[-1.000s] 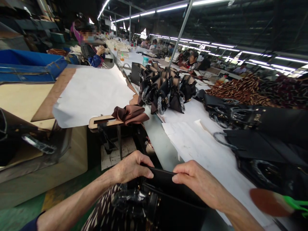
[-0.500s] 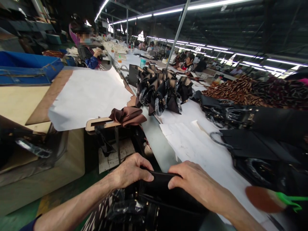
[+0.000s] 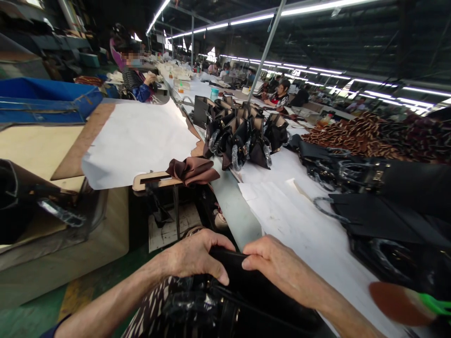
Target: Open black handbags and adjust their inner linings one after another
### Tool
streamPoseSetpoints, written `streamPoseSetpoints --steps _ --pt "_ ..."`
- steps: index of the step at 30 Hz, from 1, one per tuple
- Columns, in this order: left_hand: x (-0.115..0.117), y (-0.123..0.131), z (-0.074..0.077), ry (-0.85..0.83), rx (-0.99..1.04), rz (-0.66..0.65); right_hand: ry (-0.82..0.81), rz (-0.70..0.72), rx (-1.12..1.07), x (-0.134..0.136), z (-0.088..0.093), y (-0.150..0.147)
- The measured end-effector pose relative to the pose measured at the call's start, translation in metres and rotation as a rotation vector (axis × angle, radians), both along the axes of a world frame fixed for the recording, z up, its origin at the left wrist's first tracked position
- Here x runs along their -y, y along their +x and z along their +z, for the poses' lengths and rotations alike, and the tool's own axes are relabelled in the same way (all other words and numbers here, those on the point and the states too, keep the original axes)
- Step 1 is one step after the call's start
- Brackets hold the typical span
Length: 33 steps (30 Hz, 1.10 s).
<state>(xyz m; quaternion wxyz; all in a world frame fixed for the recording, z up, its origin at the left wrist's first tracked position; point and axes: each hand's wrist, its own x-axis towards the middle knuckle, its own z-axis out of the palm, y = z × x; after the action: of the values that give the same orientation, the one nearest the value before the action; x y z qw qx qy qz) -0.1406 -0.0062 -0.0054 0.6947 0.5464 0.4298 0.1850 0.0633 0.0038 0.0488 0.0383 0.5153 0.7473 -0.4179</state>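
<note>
A black leather bag [image 3: 246, 300] rests in my lap at the bottom of the view, its plastic-wrapped handles [image 3: 190, 305] hanging to the left. My left hand [image 3: 193, 256] is closed on the bag's top edge, fingers curled over it. My right hand [image 3: 278, 270] pinches the same edge just to the right, the two hands almost touching.
A long white-papered table [image 3: 299, 225] runs away from me, with several black bags [image 3: 243, 134] standing upright, flat black bags [image 3: 380, 216] at right and a brown strap pile [image 3: 355, 134]. A brown brush with green handle [image 3: 405, 303] lies near right. Co-workers sit far along the line.
My two hands have slid closer together along the bag's top edge, and the left fingers curl further over it. The view has shifted slightly.
</note>
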Motion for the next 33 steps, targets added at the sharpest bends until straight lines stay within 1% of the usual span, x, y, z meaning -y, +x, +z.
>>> streamPoseSetpoints --steps 2,5,10,13,19,23,28,31,33 --pt "0.001 -0.007 0.000 -0.043 0.061 0.036 -0.023 -0.030 0.011 -0.001 -0.004 0.004" --pt "0.004 -0.017 -0.004 -0.067 0.117 0.099 -0.022 -0.010 0.015 -0.001 -0.005 0.006" --pt "0.008 -0.025 -0.008 -0.059 -0.005 0.149 -0.026 -0.029 0.044 0.001 -0.004 0.005" --pt "0.007 -0.024 -0.006 -0.024 -0.018 0.161 -0.041 -0.032 0.054 0.002 -0.004 0.005" --pt "0.007 -0.016 -0.002 0.021 0.065 0.142 -0.050 -0.030 0.052 0.002 -0.006 0.006" --pt "0.008 -0.014 -0.007 0.026 0.081 0.192 -0.070 -0.037 0.016 0.002 -0.009 0.008" --pt "0.006 -0.012 -0.017 -0.045 0.118 0.264 -0.110 -0.029 -0.036 -0.001 -0.015 0.012" --pt "0.005 -0.010 -0.017 -0.072 0.118 0.309 -0.106 -0.013 -0.022 -0.004 -0.011 0.011" --pt "0.005 -0.009 -0.014 -0.061 0.113 0.304 -0.061 0.016 0.009 -0.004 -0.004 0.007"
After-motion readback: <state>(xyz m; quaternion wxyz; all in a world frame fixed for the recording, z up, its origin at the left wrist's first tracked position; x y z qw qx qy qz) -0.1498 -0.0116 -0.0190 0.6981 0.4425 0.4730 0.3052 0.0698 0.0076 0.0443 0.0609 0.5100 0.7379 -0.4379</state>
